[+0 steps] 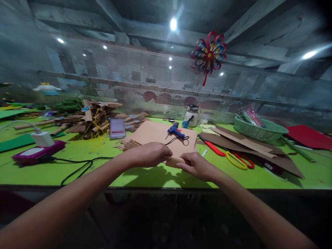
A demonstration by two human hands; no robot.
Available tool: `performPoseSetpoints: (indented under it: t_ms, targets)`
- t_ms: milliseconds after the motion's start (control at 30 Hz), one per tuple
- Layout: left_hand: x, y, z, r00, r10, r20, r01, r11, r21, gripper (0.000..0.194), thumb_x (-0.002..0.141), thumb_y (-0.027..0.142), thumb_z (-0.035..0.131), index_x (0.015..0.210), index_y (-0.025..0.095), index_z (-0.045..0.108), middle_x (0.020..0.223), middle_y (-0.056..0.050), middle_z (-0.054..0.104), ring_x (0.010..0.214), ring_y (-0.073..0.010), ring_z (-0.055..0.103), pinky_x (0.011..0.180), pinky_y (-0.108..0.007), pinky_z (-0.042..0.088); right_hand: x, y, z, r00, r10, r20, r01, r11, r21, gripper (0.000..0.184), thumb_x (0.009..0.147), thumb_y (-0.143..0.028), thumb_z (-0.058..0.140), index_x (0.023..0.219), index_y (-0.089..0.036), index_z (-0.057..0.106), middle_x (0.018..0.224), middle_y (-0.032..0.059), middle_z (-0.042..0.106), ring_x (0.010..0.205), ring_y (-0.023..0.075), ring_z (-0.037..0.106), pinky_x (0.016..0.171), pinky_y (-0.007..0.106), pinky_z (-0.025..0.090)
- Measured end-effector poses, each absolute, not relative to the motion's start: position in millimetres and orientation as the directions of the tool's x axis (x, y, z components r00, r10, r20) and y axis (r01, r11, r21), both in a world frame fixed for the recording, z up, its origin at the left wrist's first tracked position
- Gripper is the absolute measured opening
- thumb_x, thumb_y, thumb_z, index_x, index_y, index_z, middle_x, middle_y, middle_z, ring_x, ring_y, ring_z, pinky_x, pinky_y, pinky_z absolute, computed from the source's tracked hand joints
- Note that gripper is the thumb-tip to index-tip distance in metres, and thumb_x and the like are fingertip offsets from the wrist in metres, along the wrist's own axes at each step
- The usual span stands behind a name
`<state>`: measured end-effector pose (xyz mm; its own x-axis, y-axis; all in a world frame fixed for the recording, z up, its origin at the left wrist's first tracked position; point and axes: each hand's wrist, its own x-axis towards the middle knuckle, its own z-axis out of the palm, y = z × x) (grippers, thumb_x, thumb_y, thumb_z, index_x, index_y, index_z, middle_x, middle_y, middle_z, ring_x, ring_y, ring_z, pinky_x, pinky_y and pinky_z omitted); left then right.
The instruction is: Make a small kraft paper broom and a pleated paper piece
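Between my two hands is a small piece of tan paper (174,161), held just above the front part of the green table. My left hand (155,154) is closed with its fingers on the paper's left end. The right hand (195,165) pinches the other end between thumb and fingers. Behind them a large tan paper sheet (147,133) lies flat. A blue glue gun (175,130) with a black cord rests on that sheet. Pleated brown paper (129,144) lies by the sheet's left edge.
Red-handled scissors (212,148) and yellow-handled scissors (236,160) lie right of my hands, near brown paper sheets (280,160) and a green basket (259,129). To the left are a purple power strip (38,152), its cord, and bundled brown paper pieces (90,119). A jar (192,116) stands behind.
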<state>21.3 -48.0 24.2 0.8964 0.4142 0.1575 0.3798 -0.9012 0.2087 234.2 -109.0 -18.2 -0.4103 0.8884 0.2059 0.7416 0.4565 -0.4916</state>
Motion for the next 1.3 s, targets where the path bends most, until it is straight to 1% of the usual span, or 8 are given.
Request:
performPoseSetpoints:
  t_ms: [167,300,433,500,600,733,1033,1300]
  targets:
    - [19.6,-45.3,37.9,0.895,0.437,0.089,0.400,-0.875,0.272,0.023,0.087,0.027,0.049,0.093,0.020,0.070,0.079,-0.006,0.070,0.066,-0.0156,0.061,0.061,-0.023,0.040,231.4,-110.7,-17.9,-0.399,0.889,0.225,0.726,0.456,-0.515,0.026,0.087,-0.031,0.050,0.066,-0.016,0.049,0.055,-0.0060,0.038,0.050,0.0073,0.034,0.047,0.021,0.022]
    - [10.5,-67.5,45.9,0.736,0.462,0.495,0.439,-0.882,0.170,0.025,0.082,0.031,0.058,0.103,0.022,0.068,0.107,-0.010,0.065,0.094,-0.0215,0.060,0.080,-0.031,0.044,229.7,-109.2,-24.2,-0.355,0.879,0.319,0.732,0.473,-0.490,0.030,0.089,-0.032,0.048,0.064,-0.017,0.044,0.056,-0.0057,0.039,0.051,0.0080,0.035,0.048,0.021,0.023]
    - [1.2,-95.9,24.1,0.234,0.589,0.773,0.439,-0.774,0.456,0.021,0.084,0.031,0.057,0.094,0.018,0.070,0.100,-0.009,0.065,0.098,-0.0206,0.058,0.088,-0.034,0.044,222.5,-106.3,-32.8,-0.245,0.831,0.500,0.789,0.470,-0.396,0.026,0.091,-0.028,0.047,0.067,-0.018,0.044,0.060,-0.0037,0.044,0.054,0.0105,0.041,0.052,0.023,0.028]
    - [3.7,-102.0,3.5,0.125,0.771,0.624,0.324,-0.626,0.709,0.020,0.080,0.033,0.061,0.085,0.016,0.072,0.089,-0.008,0.068,0.085,-0.0202,0.062,0.077,-0.032,0.048,214.8,-105.0,-36.6,-0.223,0.779,0.586,0.826,0.470,-0.310,0.020,0.092,-0.026,0.046,0.073,-0.017,0.048,0.067,-0.0006,0.050,0.060,0.0132,0.046,0.056,0.025,0.032]
    - [17.8,-100.4,-22.4,0.144,0.972,0.187,-0.054,-0.181,0.982,0.030,0.071,0.035,0.069,0.091,0.013,0.072,0.082,-0.009,0.071,0.075,-0.0203,0.064,0.067,-0.031,0.051,199.6,-104.1,-42.9,-0.251,0.706,0.662,0.880,0.452,-0.148,0.018,0.094,-0.024,0.042,0.079,-0.017,0.050,0.075,0.0041,0.054,0.068,0.0177,0.050,0.060,0.028,0.036]
    - [38.8,-95.0,-31.4,0.138,0.987,0.088,-0.377,-0.030,0.926,0.031,0.062,0.035,0.077,0.080,0.009,0.073,0.078,-0.011,0.071,0.073,-0.0193,0.064,0.071,-0.030,0.052,181.4,-105.9,-50.9,-0.282,0.604,0.746,0.913,0.407,0.016,0.021,0.095,-0.023,0.038,0.081,-0.016,0.052,0.073,0.0060,0.052,0.070,0.0214,0.049,0.059,0.031,0.038]
    - [44.6,-96.0,-41.9,0.002,0.996,0.087,-0.347,-0.081,0.935,0.027,0.062,0.035,0.077,0.077,0.012,0.074,0.078,-0.006,0.070,0.072,-0.0150,0.059,0.062,-0.021,0.044,170.1,-112.1,-59.8,-0.334,0.544,0.769,0.893,0.444,0.074,0.020,0.096,-0.017,0.035,0.085,-0.015,0.052,0.073,0.0061,0.051,0.070,0.0213,0.047,0.058,0.033,0.037]
    - [42.8,-100.7,-38.0,0.132,0.989,-0.071,-0.570,0.134,0.811,0.020,0.057,0.022,0.081,0.071,0.014,0.069,0.069,0.001,0.064,0.067,-0.0096,0.057,0.062,-0.018,0.042,171.2,-111.7,-66.0,-0.360,0.585,0.727,0.891,0.447,0.081,0.013,0.093,-0.013,0.042,0.086,-0.015,0.053,0.076,0.0067,0.052,0.071,0.0213,0.048,0.058,0.032,0.037]
